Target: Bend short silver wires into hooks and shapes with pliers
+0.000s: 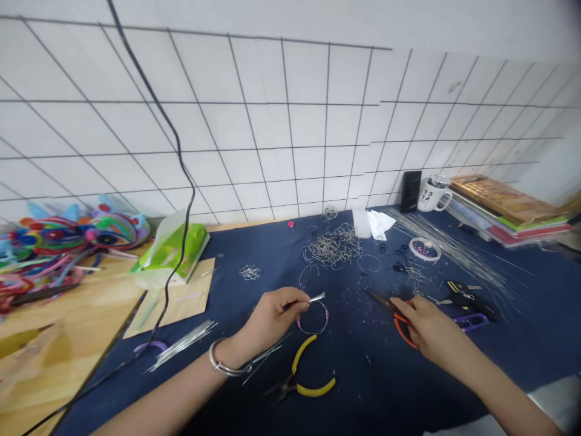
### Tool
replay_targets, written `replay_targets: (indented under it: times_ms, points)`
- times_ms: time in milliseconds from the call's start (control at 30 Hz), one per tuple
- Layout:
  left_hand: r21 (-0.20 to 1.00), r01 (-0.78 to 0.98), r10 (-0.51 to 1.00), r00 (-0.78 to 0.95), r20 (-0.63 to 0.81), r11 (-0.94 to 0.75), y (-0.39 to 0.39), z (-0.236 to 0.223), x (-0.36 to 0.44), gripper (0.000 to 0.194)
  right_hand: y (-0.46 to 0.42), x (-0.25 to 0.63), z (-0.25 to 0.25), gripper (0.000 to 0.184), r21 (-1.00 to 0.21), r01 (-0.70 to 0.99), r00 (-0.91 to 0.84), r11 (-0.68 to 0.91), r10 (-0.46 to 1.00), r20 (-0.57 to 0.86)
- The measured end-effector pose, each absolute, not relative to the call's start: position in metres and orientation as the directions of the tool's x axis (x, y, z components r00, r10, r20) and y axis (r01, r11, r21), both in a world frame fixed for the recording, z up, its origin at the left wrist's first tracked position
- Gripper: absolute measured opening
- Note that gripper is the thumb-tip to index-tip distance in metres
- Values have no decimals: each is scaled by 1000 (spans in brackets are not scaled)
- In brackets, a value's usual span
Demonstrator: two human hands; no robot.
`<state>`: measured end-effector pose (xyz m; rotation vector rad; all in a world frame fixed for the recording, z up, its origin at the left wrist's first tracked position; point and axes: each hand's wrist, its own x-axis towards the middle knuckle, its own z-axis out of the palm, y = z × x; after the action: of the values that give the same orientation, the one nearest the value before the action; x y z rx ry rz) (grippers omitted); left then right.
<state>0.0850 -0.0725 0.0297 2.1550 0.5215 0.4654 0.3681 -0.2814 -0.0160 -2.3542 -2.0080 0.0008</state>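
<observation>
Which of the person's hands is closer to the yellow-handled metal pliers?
Left. The left hand is just beyond the pliers, slightly to their left; the right hand is farther off to their right, holding orange-handled metal scissors.

Single head-worn view, facing forward and down; blue tabletop near, gridded wall beyond.

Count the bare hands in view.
2: the left hand, pinching a silvery piece near the middle, and the right hand, holding orange-handled scissors farther right.
</observation>
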Motion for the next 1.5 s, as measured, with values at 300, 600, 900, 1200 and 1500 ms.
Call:
replay_targets:
  times_ms: [300, 600, 900, 1200, 1500]
  points:
    - [699, 90, 385, 880, 277, -710, -89, 50, 141, 16, -285, 367, 4, 62, -297, 920, 269, -254, 963, 10]
    - [593, 26, 300, 880, 369, -805, -104, 49, 197, 17, -305, 359, 23, 49, -957, -52, 430, -284, 859, -278]
    - [527, 13, 251, 889, 383, -850, -122, 49, 229, 20, -319, 348, 28, 35, -938, -311, 343, -151, 903, -259]
    - [441, 1, 177, 917, 358, -897, -134, 41, 248, 21, -321, 352, 38, 31, -971, -121, 342, -207, 910, -236]
    - [437, -15, 144, 934, 328, -899, -139, 39, 249, 21, -313, 354, 38, 32, -964, -18, 402, -264, 881, -249]
